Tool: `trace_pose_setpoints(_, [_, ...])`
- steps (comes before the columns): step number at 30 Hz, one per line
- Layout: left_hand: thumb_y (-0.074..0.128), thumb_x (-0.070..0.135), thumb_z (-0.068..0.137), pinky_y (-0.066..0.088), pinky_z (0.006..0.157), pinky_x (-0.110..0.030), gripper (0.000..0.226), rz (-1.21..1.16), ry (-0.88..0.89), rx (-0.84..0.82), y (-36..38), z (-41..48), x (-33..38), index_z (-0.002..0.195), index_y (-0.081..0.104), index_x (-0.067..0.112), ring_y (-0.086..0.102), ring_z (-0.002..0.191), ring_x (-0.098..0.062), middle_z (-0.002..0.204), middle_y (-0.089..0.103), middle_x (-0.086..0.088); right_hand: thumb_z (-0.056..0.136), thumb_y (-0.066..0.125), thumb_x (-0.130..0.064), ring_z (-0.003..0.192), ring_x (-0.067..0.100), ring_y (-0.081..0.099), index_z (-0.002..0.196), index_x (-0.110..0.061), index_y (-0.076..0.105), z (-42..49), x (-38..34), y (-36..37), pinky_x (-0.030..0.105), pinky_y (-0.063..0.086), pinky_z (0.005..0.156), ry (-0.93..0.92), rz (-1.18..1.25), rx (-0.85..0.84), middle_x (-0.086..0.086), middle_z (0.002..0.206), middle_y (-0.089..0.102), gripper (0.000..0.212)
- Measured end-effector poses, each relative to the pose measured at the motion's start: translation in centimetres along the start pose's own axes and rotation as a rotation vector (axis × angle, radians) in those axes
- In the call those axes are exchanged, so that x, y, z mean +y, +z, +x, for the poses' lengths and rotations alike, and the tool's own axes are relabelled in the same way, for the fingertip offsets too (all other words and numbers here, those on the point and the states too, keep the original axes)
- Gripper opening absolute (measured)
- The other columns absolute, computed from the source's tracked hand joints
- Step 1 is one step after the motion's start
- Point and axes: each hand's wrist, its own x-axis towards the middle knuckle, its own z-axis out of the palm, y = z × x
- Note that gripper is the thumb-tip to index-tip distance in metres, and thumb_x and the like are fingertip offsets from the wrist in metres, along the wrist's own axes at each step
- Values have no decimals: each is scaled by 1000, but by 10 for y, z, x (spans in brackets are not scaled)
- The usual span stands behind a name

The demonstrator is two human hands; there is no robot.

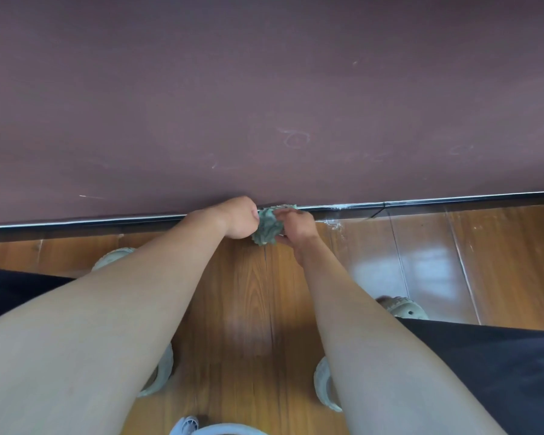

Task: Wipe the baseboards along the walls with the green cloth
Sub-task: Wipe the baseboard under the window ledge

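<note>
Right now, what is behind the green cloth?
The dark baseboard below the wall runs behind the green cloth, held by the left hand and right hand. The stretch directly behind them is covered.

Arms outstretched — left grip (240, 218) fisted, right grip (296, 227) curled.

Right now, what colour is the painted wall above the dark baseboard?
Dull purplish-brown painted wall, faintly scuffed; head view shows it.
</note>
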Motion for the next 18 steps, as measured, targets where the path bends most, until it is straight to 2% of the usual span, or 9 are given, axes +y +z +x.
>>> trace_pose_setpoints(2, [45, 13, 89, 47, 64, -31, 25, 3, 16, -14, -1, 1, 5, 70, 61, 10, 51, 69, -27, 84, 70, -14, 96, 46, -6, 90, 22, 64, 114, -14, 71, 2, 2, -15, 43, 58, 91, -5, 56, 123, 5, 103, 67, 32])
trace_pose_setpoints(4, [44, 14, 86, 44, 63, -30, 23, 12, 43, -19, -2, 3, 9, 69, 59, 11, 47, 68, -26, 80, 65, -12, 96, 46, -5, 93, 20, 63, 108, -20, 71, 1, 4, -32, 39, 59, 88, -3, 127, 189, 3, 103, 64, 32])
trace_pose_setpoints(7, [45, 15, 83, 42, 64, -31, 19, 39, 72, -16, -3, 2, 17, 68, 55, 19, 43, 67, -24, 76, 56, -6, 93, 56, -3, 93, 19, 64, 108, -23, 71, -5, 4, -49, 34, 59, 84, 7, 184, 186, 4, 107, 66, 29])
trace_pose_setpoints(10, [46, 13, 85, 42, 63, -31, 20, 66, 92, -13, -3, -1, 29, 66, 52, 19, 42, 65, -24, 73, 55, -7, 85, 70, -5, 93, 16, 63, 109, -22, 72, -17, 5, -60, 39, 58, 90, 38, 136, 164, 5, 110, 67, 29])
trace_pose_setpoints(11, [46, 13, 85, 42, 63, -31, 20, 69, 99, -7, -3, -3, 34, 67, 53, 19, 43, 66, -25, 73, 56, -8, 81, 74, -7, 94, 17, 64, 106, -22, 73, -23, 4, -65, 39, 59, 88, 53, 129, 154, 5, 109, 69, 29])
trace_pose_setpoints(13, [45, 16, 86, 44, 65, -31, 20, 85, 133, 2, -2, -9, 48, 68, 55, 18, 46, 67, -26, 76, 59, -9, 73, 79, -8, 102, 22, 66, 100, -22, 74, -37, 5, -79, 35, 61, 74, 70, 127, 143, 6, 111, 71, 31])
trace_pose_setpoints(15, [44, 18, 84, 46, 67, -32, 19, 106, 171, 8, -2, -14, 57, 67, 54, 17, 46, 69, -28, 77, 59, -9, 70, 78, -9, 107, 27, 65, 102, -18, 72, -47, 7, -89, 32, 59, 65, 63, 112, 156, 8, 114, 70, 34])
trace_pose_setpoints(18, [44, 22, 86, 51, 72, -36, 22, 156, 204, 10, -1, -25, 65, 69, 57, 15, 53, 72, -31, 82, 65, -10, 70, 84, -11, 103, 27, 66, 115, -10, 65, -68, 7, -102, 36, 62, 72, 33, 185, 214, 11, 113, 69, 49])
